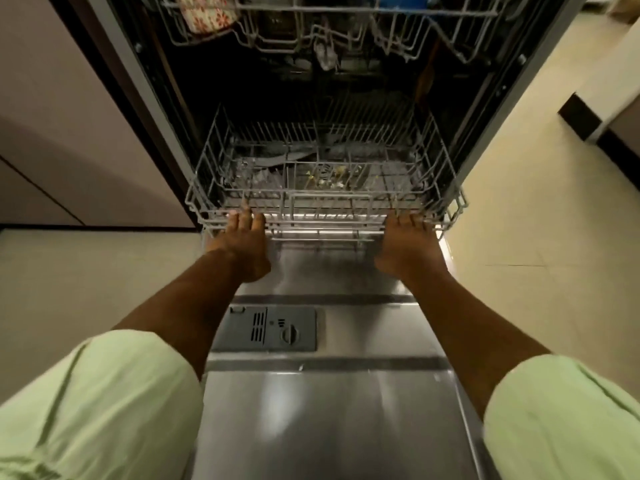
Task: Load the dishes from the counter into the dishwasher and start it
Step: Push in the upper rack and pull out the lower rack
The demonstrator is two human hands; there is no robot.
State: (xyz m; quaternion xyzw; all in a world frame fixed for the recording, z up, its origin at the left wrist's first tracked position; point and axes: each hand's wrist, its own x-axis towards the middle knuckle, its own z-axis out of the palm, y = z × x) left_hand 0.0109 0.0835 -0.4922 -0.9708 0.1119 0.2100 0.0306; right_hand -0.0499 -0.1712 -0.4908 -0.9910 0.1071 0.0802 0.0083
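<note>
- The dishwasher [263, 95] fills the middle and the top of the frame. It stands open and its inside is dark.
- Its door [329, 410] is folded down flat. The steel inner face runs from the lower edge of the frame up to the middle.
- A pale tiled floor [536, 220] lies at the left and the right of the door, and a light cabinet [69, 133] stands at the upper left.
- Two light green sleeves, the left sleeve [104, 410] and the right sleeve [561, 420], fill the lower corners. Bare forearms reach from them toward the middle.
- The lower rack [329, 216], of grey wire, sits in the middle of the frame. Its front edge is just over the inner end of the door.
- The upper rack [346, 8] is across the top of the frame, above the lower one.
- The left hand [244, 237] lies palm down on the left part of the front rim of the lower rack, with the fingers stretched straight over the wires.
- The right hand [408, 240] lies palm down on the right part of the same rim. Its fingertips go behind the wires, so I cannot tell if they hook them.
- A grey detergent dispenser [266, 329] is set in the door, between the forearms.
- A white dish with red pattern [207, 15] sits in the upper rack at the top left.
- A blue item [401, 0] shows in the upper rack at the top edge, right of the middle.
</note>
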